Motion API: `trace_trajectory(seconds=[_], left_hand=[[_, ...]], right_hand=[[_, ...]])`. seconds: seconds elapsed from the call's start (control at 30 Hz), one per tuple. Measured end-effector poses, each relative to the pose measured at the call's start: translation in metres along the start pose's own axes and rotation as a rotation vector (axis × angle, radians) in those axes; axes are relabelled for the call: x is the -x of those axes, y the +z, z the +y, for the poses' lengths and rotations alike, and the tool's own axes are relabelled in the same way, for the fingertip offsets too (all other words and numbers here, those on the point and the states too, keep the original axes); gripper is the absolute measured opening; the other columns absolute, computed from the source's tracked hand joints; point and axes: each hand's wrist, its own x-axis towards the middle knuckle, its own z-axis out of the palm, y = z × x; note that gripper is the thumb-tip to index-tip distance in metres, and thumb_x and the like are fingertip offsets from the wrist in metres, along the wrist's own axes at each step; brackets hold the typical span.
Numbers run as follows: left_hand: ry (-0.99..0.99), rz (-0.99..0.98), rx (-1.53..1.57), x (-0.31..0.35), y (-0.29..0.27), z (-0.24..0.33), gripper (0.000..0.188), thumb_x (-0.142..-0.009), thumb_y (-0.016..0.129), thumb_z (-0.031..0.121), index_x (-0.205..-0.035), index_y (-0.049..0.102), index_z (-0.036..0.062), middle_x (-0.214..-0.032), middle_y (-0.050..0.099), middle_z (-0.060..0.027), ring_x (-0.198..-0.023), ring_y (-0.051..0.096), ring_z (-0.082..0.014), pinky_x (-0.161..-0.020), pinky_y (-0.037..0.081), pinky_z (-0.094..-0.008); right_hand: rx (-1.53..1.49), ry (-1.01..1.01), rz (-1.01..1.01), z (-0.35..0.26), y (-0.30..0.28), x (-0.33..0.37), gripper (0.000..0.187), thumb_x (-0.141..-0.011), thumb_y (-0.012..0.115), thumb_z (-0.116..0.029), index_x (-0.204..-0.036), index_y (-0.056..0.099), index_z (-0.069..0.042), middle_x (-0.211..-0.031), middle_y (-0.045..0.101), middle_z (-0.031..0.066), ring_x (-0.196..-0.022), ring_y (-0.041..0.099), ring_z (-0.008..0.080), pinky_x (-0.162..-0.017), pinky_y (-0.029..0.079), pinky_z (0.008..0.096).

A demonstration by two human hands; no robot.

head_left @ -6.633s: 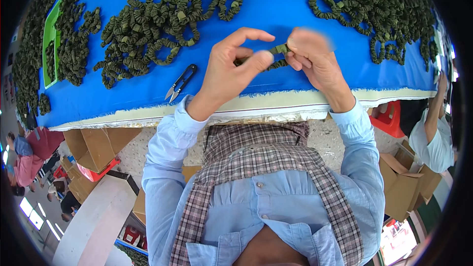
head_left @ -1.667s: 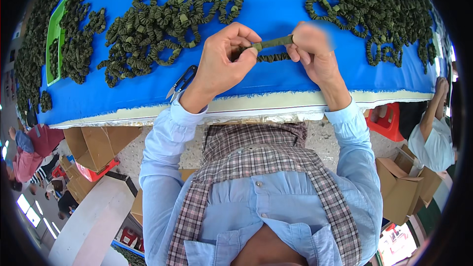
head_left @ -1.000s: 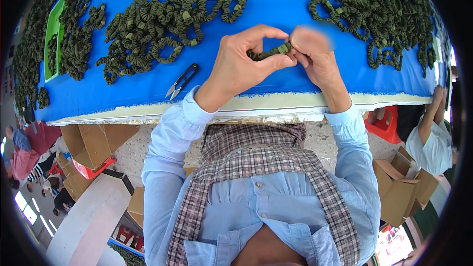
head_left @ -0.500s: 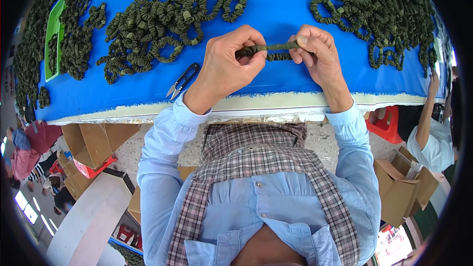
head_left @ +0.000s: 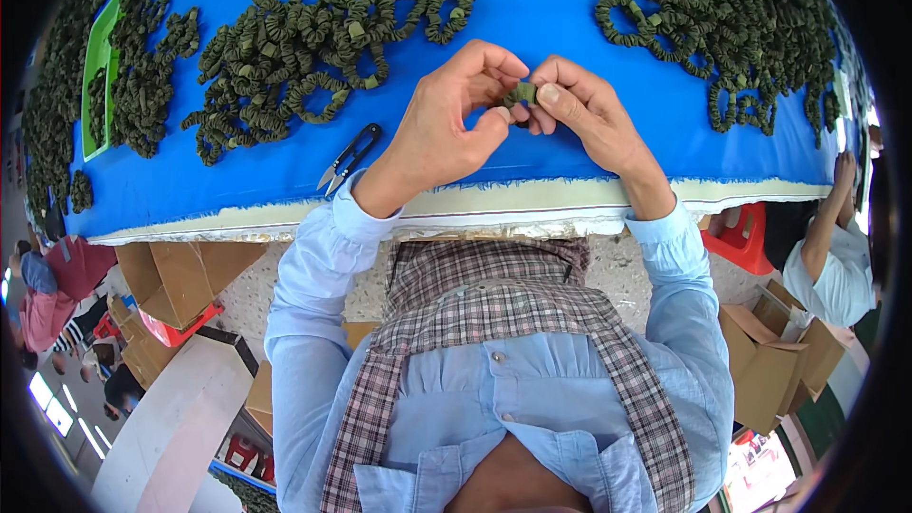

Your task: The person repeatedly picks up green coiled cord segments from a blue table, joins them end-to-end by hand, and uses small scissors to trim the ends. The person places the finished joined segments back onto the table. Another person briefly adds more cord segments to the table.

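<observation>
A small dark-green gathered fabric band (head_left: 522, 95), like a scrunchie, is bunched up between my hands above the near part of the blue table. My right hand (head_left: 591, 114) pinches it between thumb and fingers. Close against its left side is my left hand (head_left: 446, 119), with thumb and forefinger apart and the other fingers curled behind, partly hidden. Below and left of that hand lie black-handled thread snips (head_left: 350, 160) on the blue cover. A loose heap of similar green bands (head_left: 275, 57) spreads beyond my left hand, and a larger heap (head_left: 736, 28) lies to the right.
At the far left, a bright green tray (head_left: 92, 85) stands among more green bands. The table's near edge has a whitish fabric strip (head_left: 532, 195). Cardboard boxes (head_left: 185, 275) and a red stool (head_left: 739, 239) are below it. Another person's arm (head_left: 828, 209) reaches in at right.
The band was stretched between both hands and now is bunched into a short piece. My right hand has moved left toward my left hand, whose thumb and forefinger have parted.
</observation>
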Motion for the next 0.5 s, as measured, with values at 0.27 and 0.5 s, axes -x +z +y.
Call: trace_trajectory(seconds=[0.27,0.5], left_hand=[[0.084,0.046,0.201,-0.008,-0.005,-0.022,0.022,-0.093,0.056,0.003,-0.113,0.050,-0.0023,-0.097,0.062,-0.0109,-0.086,0.065,-0.0160,-0.080,0.053,-0.0293],[-0.016,0.037,0.392,-0.008,-0.008,-0.029,0.018,-0.098,0.052,0.012,-0.111,0.049,0.0003,-0.081,0.060,-0.0064,-0.065,0.053,-0.0094,-0.067,0.049,-0.0278]], right_hand=[[-0.078,0.038,0.038,0.000,-0.002,-0.003,0.030,-0.101,0.050,-0.031,-0.096,0.056,-0.002,-0.071,0.053,0.0012,-0.069,0.051,0.0099,-0.067,0.046,0.0250],[-0.099,0.063,0.068,0.002,-0.002,-0.005,0.031,-0.101,0.049,-0.031,-0.093,0.055,-0.002,-0.068,0.048,0.0002,-0.066,0.052,0.0108,-0.064,0.045,0.0252]])
